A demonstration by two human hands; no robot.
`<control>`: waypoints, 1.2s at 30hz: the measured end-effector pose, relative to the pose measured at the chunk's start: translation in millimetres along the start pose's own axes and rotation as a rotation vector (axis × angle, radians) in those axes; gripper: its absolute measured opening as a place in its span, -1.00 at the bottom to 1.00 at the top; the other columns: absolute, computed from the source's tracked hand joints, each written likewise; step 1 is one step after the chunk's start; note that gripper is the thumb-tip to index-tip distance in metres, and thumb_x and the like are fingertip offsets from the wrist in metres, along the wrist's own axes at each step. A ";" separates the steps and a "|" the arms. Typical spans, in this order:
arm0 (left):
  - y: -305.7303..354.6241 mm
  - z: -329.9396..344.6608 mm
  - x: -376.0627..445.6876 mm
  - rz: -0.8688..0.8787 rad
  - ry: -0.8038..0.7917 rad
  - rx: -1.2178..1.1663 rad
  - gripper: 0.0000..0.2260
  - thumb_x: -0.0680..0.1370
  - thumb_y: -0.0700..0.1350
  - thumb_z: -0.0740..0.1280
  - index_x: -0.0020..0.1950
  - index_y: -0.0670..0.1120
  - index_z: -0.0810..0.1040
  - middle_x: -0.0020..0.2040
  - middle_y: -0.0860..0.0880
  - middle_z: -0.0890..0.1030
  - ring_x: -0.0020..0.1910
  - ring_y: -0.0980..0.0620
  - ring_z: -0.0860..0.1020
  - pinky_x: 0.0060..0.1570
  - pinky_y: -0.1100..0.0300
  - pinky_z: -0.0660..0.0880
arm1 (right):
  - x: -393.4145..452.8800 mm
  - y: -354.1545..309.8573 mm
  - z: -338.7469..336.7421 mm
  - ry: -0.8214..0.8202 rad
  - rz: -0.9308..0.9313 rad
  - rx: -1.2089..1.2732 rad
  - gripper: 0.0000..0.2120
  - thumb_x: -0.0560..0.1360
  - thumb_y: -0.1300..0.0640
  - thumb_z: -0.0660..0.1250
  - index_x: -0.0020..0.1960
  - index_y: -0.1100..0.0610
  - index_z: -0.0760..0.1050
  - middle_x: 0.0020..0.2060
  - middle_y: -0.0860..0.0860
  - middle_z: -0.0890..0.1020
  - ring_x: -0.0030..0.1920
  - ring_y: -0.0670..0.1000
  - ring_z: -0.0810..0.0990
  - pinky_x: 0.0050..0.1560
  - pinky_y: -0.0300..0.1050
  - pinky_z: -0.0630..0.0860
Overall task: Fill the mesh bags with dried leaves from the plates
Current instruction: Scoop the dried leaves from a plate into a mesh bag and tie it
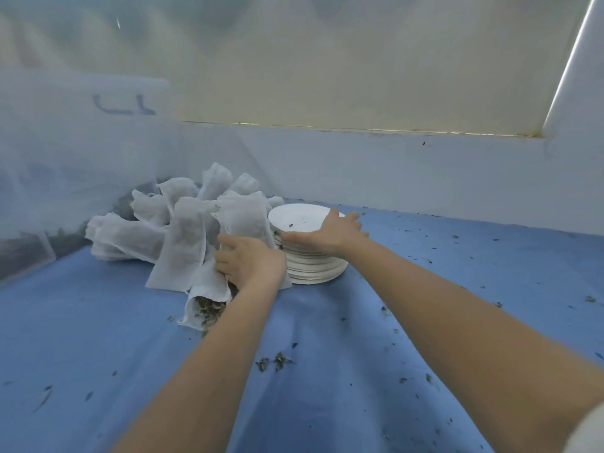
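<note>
Mesh bags (183, 230) of white fabric stand and lean in a heap on the blue tabletop (98, 322), at about ten o'clock from the centre of the view, several of them upright with their necks pointing up. One open bag (206, 302) lies on its side at the near edge of the heap, its mouth turned toward six o'clock, and dried leaves (209, 310) show dark green inside that mouth. The left hand (250, 264) rests on this bag just behind the opening, fingers curled down over the cloth and gripping it. At two o'clock from that hand, touching the heap, stands a stack of white plates (313, 266); the top plate (297, 217) carries only a few dark crumbs. The right hand (330, 232) lies across the near right edge of the top plate, thumb stretched along the rim toward nine o'clock and fingers reaching over toward one o'clock, so that it holds the plate by its edge. Loose leaf bits (274, 362) are scattered over the blue cloth, with a small clump at six o'clock from the plates and more specks toward three o'clock. A sheer white net (65, 142) hangs at nine o'clock, and a pale wall (392, 171) runs behind the tabletop at twelve o'clock.
</note>
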State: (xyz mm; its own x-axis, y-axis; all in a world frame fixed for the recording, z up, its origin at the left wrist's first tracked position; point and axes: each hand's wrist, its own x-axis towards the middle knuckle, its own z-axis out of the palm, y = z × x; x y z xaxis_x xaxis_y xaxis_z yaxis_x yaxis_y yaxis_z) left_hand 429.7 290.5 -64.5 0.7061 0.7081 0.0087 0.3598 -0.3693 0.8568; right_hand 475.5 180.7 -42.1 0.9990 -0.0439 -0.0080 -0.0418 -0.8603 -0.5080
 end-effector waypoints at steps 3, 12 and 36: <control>2.6 -4.9 -6.5 0.016 0.035 0.005 -0.14 0.40 -0.06 0.45 0.45 -0.27 -0.05 0.38 -0.29 0.15 0.35 -0.22 0.20 0.33 0.06 0.18 | -13.0 -2.7 0.3 0.080 -0.065 -0.042 0.19 0.10 -0.56 0.31 0.50 0.11 0.05 0.45 0.24 0.05 0.45 0.24 0.06 0.39 0.14 0.06; 12.8 -43.1 -65.0 0.300 0.090 0.022 -0.22 0.44 -0.19 0.36 0.47 -0.27 -0.07 0.41 -0.27 0.09 0.36 -0.21 0.12 0.33 0.10 0.08 | -82.0 6.5 -18.3 0.175 -0.166 0.096 -0.05 0.28 -0.43 0.31 0.47 0.07 0.15 0.45 0.17 0.10 0.47 0.18 0.03 0.43 0.12 -0.04; 125.1 158.3 -555.9 0.776 -1.048 -0.037 -0.58 0.58 -0.23 0.17 0.42 -0.20 0.18 0.38 -0.18 0.28 0.20 -0.12 0.43 -0.14 0.17 0.37 | -340.3 444.1 -267.5 0.520 0.504 0.146 -0.21 0.42 -0.27 0.31 0.47 0.13 0.15 0.43 0.11 0.23 0.39 0.16 0.28 0.30 0.12 0.33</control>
State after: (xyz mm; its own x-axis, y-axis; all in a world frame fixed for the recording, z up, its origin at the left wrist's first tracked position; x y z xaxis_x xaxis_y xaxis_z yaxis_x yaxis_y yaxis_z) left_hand 178.8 -244.6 -43.8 0.8637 -0.4907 0.1152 -0.3590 -0.4385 0.8239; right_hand 112.8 -322.2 -34.5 0.7214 -0.6820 0.1199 -0.4549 -0.5974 -0.6605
